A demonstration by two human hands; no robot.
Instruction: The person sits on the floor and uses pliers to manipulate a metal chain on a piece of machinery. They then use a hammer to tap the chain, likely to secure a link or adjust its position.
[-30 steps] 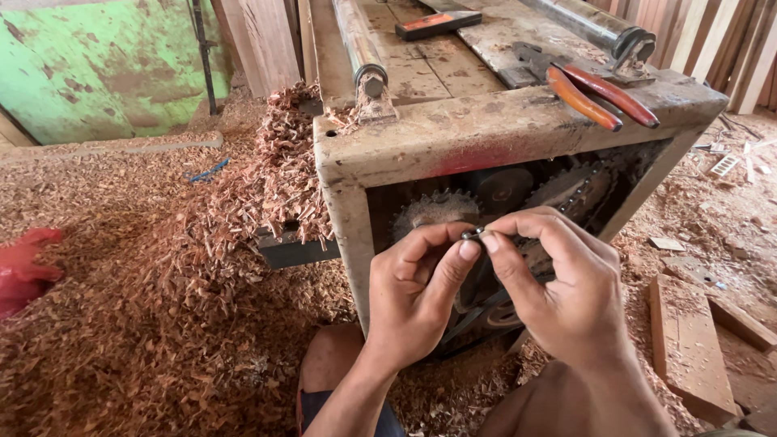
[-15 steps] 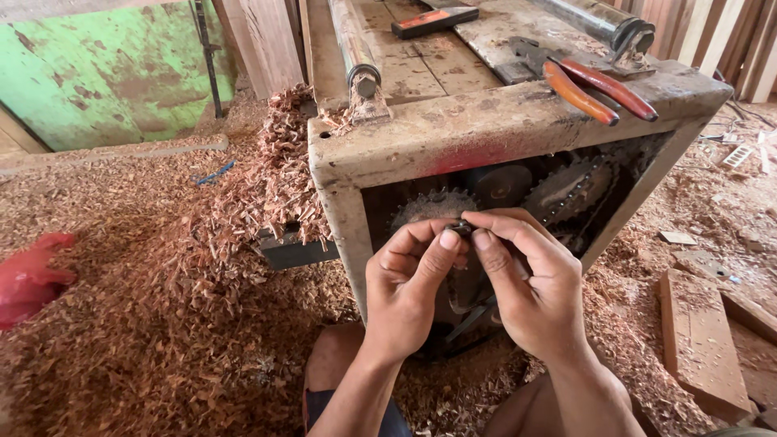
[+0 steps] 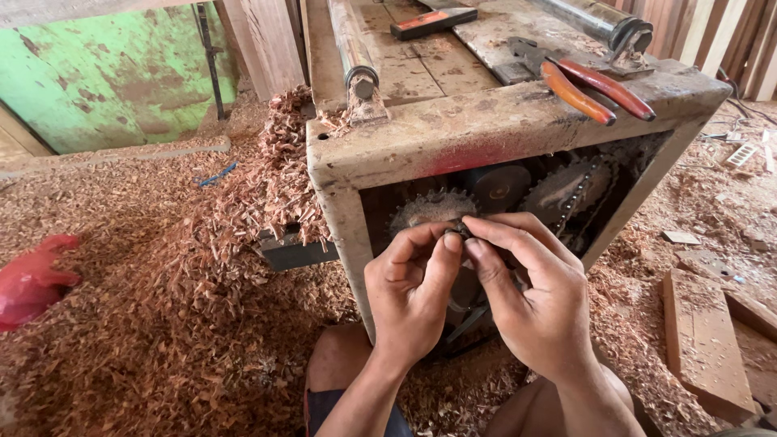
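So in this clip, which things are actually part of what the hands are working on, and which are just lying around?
In hand:
- left hand and right hand, pinching one small dark part
- toothed sprocket and chain in the machine's open side, right behind

Lying about:
- red-handled pliers on the machine top
- red-and-black tool
- red bag
- wood shavings
- wooden offcut

Left hand [image 3: 413,295] and right hand [image 3: 538,303]: shifted slightly leftward and lower against the machine's open side, fingertips now meeting before the left sprocket [image 3: 433,209] rather than nearer the middle. Small dark part [image 3: 460,229]: pinched between both hands, now more hidden by fingertips. Right sprocket with chain [image 3: 566,193]: more exposed than before.
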